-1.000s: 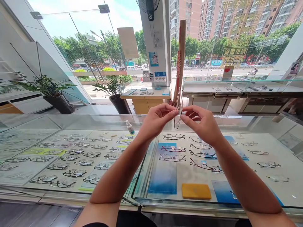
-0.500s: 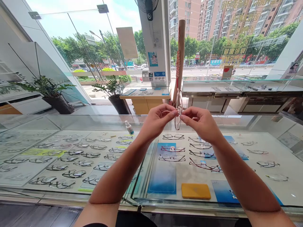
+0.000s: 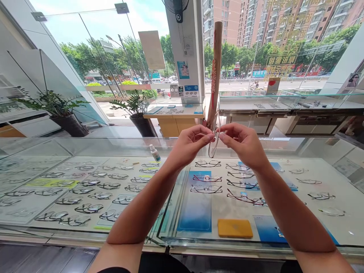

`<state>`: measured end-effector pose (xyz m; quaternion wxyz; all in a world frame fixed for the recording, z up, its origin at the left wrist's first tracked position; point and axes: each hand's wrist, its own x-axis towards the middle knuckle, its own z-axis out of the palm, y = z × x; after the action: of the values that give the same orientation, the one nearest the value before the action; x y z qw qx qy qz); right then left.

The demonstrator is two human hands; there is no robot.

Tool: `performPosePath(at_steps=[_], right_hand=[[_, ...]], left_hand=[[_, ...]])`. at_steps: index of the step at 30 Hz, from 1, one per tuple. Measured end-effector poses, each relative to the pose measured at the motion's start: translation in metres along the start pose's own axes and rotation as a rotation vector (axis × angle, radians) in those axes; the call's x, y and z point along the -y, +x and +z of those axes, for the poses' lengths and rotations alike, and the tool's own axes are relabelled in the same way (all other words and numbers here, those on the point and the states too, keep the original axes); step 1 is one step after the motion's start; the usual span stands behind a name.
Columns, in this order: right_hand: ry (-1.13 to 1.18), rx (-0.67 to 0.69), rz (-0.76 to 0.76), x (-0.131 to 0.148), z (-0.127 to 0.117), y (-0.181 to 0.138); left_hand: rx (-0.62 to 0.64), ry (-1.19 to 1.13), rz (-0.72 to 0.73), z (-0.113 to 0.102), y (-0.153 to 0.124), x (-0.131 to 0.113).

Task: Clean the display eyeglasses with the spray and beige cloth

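Note:
A thin-rimmed pair of eyeglasses [image 3: 211, 152] is held upright above the glass counter, seen nearly edge-on. My left hand [image 3: 195, 142] pinches it close to its middle between thumb and index finger. From the other side, my right hand [image 3: 243, 146] has thumb and fingertips closed on the glasses at about the same height. The fingertips cover the middle of the glasses, so the exact spots gripped are partly hidden. Below, inside the case, several spectacle frames [image 3: 207, 163] lie in rows, apart from both hands.
The glass display counter [image 3: 170, 240] spans the view in front of me. A small spray bottle [image 3: 155, 153] stands to the left of my left forearm. A yellow case [image 3: 235, 228] lies near the front edge. Beyond are a wooden post [image 3: 216, 57], potted plants [image 3: 140, 123] and low cabinets.
The eyeglasses have turned a little, and their lower rim shows wider and tilted. My right hand has shifted slightly to the right; my left hand has barely moved.

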<state>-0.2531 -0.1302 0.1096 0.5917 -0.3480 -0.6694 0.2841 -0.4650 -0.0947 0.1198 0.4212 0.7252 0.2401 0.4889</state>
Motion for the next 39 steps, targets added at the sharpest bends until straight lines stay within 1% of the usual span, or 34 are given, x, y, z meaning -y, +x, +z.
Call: performPosePath(at_steps=[3,7,11,13,16,20,22,25,28,31,39], right_hand=[[0.08,0.046,0.051,-0.001,-0.003,0.002],[0.138,0.066,0.095,0.0,-0.006,0.005],[0.164,0.079,0.081,0.0,-0.008,0.007],[0.138,0.08,0.063,0.0,-0.009,0.007],[0.004,0.039,-0.012,0.0,-0.013,0.006],[-0.339,-0.163,-0.28,0.002,-0.021,0.005],[-0.502,-0.25,-0.397,0.002,-0.025,0.004],[-0.688,-0.302,-0.498,0.004,-0.032,0.003],[-0.85,-0.329,-0.538,0.005,-0.034,0.002],[-0.935,-0.341,-0.545,0.004,-0.032,0.001],[-0.892,-0.334,-0.574,-0.003,-0.028,0.003]], left_hand=[[0.025,0.015,-0.006,0.0,0.0,-0.002],[0.054,-0.014,0.0,0.0,0.0,-0.004],[0.062,-0.021,0.009,0.0,0.001,-0.001],[0.067,-0.013,0.024,-0.002,0.002,0.001],[0.073,0.017,0.054,-0.006,0.003,0.003],[0.052,0.091,0.089,-0.013,0.004,0.004],[0.048,0.126,0.077,-0.016,0.004,0.004],[0.043,0.165,0.017,-0.02,0.005,0.005],[0.039,0.217,-0.014,-0.021,0.005,0.006],[0.035,0.23,-0.023,-0.021,0.004,0.005],[0.016,0.159,-0.01,-0.018,0.004,0.003]])
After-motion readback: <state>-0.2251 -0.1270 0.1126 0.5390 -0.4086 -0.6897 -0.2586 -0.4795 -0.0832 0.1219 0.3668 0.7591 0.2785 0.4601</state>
